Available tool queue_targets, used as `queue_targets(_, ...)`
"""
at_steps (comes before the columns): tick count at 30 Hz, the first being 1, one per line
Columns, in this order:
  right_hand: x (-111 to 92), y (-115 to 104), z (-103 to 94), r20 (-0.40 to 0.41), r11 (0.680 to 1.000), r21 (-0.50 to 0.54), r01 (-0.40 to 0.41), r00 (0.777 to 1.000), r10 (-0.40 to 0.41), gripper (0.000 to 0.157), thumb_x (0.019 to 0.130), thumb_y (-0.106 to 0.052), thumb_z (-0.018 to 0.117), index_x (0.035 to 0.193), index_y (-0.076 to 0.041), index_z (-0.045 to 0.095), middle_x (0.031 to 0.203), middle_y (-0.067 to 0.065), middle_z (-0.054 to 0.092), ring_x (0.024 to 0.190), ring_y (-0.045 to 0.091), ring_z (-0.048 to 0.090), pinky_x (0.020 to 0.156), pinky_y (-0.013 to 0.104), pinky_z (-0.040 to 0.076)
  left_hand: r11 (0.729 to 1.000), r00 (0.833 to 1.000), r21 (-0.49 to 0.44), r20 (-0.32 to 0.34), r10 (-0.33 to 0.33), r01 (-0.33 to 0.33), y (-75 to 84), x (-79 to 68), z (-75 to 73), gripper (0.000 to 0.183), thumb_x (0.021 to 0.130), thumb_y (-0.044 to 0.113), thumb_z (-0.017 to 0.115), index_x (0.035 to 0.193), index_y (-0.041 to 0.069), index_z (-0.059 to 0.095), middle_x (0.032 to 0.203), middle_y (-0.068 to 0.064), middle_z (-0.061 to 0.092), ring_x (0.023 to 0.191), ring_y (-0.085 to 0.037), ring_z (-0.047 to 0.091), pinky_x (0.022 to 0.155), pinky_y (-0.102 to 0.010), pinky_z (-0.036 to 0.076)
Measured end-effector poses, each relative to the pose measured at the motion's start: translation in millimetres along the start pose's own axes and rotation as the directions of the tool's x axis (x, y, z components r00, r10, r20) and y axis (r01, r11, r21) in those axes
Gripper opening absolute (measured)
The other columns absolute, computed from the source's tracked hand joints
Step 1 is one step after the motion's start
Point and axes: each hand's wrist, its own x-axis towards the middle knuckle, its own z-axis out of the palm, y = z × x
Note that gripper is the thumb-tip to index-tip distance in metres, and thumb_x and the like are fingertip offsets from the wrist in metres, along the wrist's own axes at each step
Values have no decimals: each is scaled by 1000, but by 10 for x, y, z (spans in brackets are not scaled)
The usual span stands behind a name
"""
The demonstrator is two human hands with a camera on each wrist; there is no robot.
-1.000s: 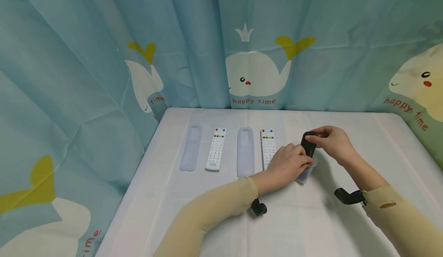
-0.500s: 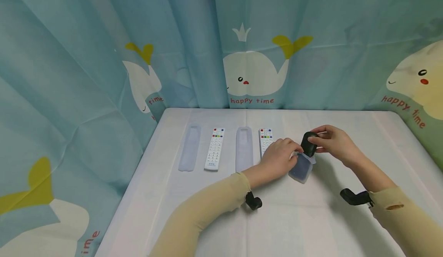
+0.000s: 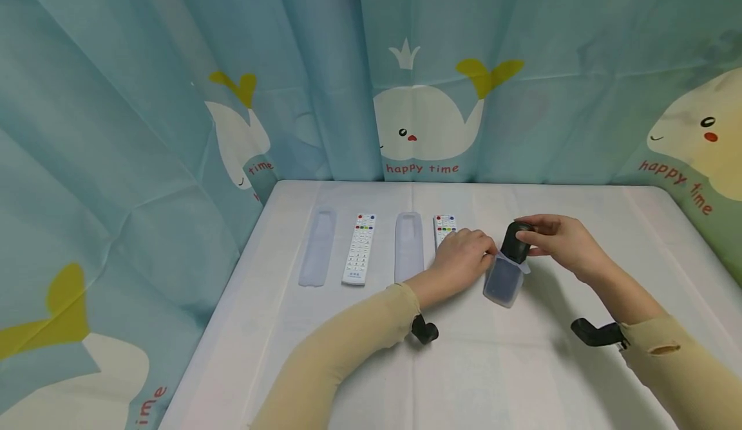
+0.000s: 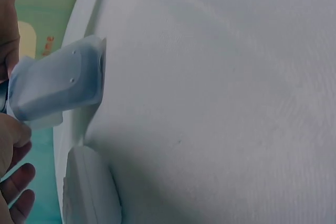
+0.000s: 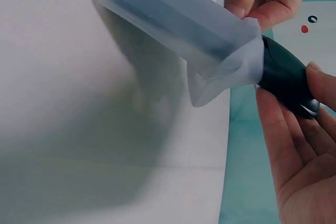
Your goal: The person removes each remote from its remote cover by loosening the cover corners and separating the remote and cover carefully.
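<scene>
A black remote control (image 3: 513, 243) sits partly inside a translucent silicone remote cover (image 3: 503, 283), its rounded end sticking out of the opening. My right hand (image 3: 561, 243) pinches that black end between thumb and fingers, as the right wrist view shows from beside the remote (image 5: 286, 77). At the cover's open rim, my left hand (image 3: 464, 257) pinches the edge with thumb and forefinger, its other fingers loosely bent. The covered end points down toward the table, and in the left wrist view the cover (image 4: 58, 80) is tilted. My left hand partly hides a white remote (image 3: 445, 225) behind it.
Left of the hands lie an empty translucent cover (image 3: 409, 246), a white remote (image 3: 360, 250) and another empty cover (image 3: 317, 247), roughly side by side. The white table (image 3: 464, 378) ends at a blue-green curtain (image 3: 324, 95) with whale prints.
My left hand has drawn back leftward from over the cover to its rim, baring more of the cover. The right hand keeps its grip on the black end, which has barely moved.
</scene>
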Motion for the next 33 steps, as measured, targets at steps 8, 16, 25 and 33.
queue_targets(8,9,4,-35,-90,1000,27,12,996,-9,54,100,-31,69,139,5,57,106,-13,67,88,0,69,77,30,60,992,993,117,113,28,-41,28,-26,-13,10,101,34,65,107,32,74,102,17,66,91,-6,58,70,-22,42)
queue_targets(16,39,-9,-42,-97,1000,24,-9,995,11,58,99,-35,70,140,4,56,110,-7,69,88,2,70,78,29,60,1000,999,18,41,-21,21,18,-53,-23,14,99,29,66,110,28,73,103,14,65,88,-6,56,72,-23,44)
queue_targets(25,53,-64,34,-125,996,76,-37,991,46,64,97,-36,73,140,8,55,105,-7,66,84,4,71,78,32,60,988,986,-3,-76,151,-152,171,-19,-18,26,103,41,63,126,33,72,115,11,59,94,-4,51,78,-17,43)
queue_targets(33,60,-107,98,-159,999,14,-33,987,35,60,98,-36,72,138,6,58,121,20,65,81,3,70,76,32,61,981,975,70,-121,186,-178,229,-32,53,19,100,44,66,113,38,78,108,13,57,90,-5,49,74,-18,40)
